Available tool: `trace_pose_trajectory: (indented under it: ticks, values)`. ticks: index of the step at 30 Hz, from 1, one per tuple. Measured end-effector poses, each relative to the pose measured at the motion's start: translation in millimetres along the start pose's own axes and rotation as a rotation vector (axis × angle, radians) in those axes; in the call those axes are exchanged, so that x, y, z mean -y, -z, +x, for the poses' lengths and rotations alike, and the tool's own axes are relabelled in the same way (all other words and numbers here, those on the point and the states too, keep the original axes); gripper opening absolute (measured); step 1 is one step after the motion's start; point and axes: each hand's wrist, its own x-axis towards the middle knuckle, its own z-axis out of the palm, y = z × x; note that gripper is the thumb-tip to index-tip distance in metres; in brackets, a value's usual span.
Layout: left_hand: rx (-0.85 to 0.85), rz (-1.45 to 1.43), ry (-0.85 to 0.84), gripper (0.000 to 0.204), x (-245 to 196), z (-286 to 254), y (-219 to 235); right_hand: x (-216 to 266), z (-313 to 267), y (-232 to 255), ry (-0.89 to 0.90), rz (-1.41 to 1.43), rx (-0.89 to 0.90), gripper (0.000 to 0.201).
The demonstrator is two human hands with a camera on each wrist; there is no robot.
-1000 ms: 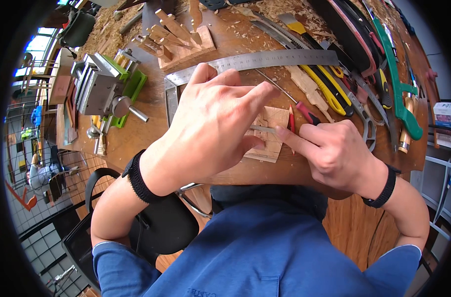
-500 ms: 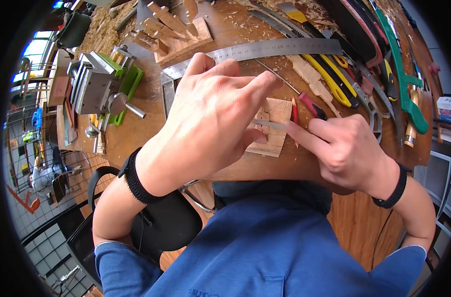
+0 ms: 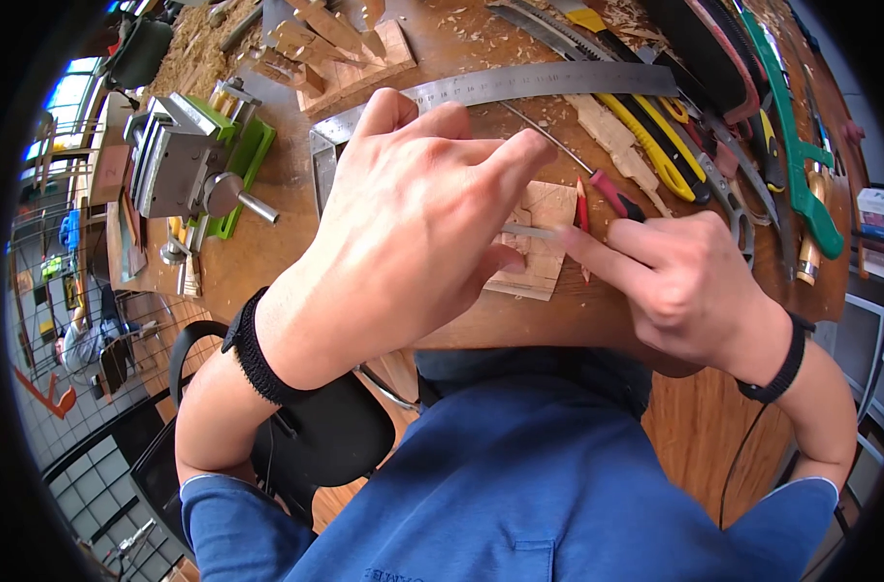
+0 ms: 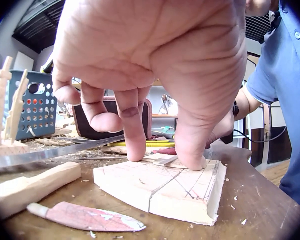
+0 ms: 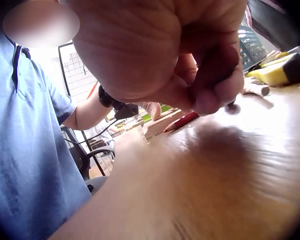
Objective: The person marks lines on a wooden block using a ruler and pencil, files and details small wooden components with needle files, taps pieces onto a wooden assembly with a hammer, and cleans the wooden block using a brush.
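Shirt (image 3: 413, 466), blue: nearest item, worn by the person at the desk (image 3: 500, 332).

Right hand (image 3: 679, 281): fingers curled round the grip of a flat metal tool (image 3: 532, 231), index finger laid along it.

Left hand (image 3: 417, 204): partly spread; thumb and one fingertip press down, apart, with the tool's blade between them; other fingers bent loosely, with nothing seen in them.

Wooden block (image 4: 165, 187): flat, pale, lying on the desk near its front edge, beneath the left hand. Judged light, stiff and not slippery, though liable to chip along its groove; best steadied by the thick outer sides, clear of the blade. The tool seems thin, rigid and smooth, best taken by its grip.

Red pencil (image 3: 582, 206): just beside the block. Screwdriver (image 3: 616, 196), beyond. Utility knife (image 3: 657, 150), yellow. Steel square (image 3: 578, 80). Farthest: wooden stand (image 3: 398, 50) with upright pieces.

Views compared: the left wrist view alone shows the fingertips' contact, the groove's full run, and a red-painted wooden piece (image 4: 92, 217) near the block. The right wrist view alone shows a dark rounded end protruding from the curled fingers. The head view alone shows the vise (image 3: 180, 175) plainly.
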Motion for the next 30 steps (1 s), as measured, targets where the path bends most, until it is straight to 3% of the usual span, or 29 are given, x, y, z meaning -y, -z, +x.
trace_pose_trajectory:
  ticks: [13, 17, 20, 21, 23, 30]
  values:
    - [0.007, -0.023, 0.003, 0.068, -1, 2, 1, 5, 3, -2, -0.045, -0.005, 0.033, 0.065]
    - [0.011, 0.016, 0.001, 0.069, -1, 2, 1, 1, 7, -2, 0.016, -0.047, -0.004, 0.062]
    - [0.017, 0.008, 0.023, 0.069, 0, 1, 0, 2, 1, 7, -0.021, -0.062, 0.089, 0.033]
    - [0.020, -0.006, 0.020, 0.069, -1, 2, 0, 4, 3, 3, -0.029, -0.058, 0.088, 0.033]
    - [0.015, 0.002, 0.006, 0.069, -1, 2, 1, 5, 11, -7, -0.016, -0.036, 0.017, 0.063]
    - [0.011, 0.002, 0.009, 0.069, -1, 1, 0, 0, 0, 4, -0.025, -0.015, 0.053, 0.062]
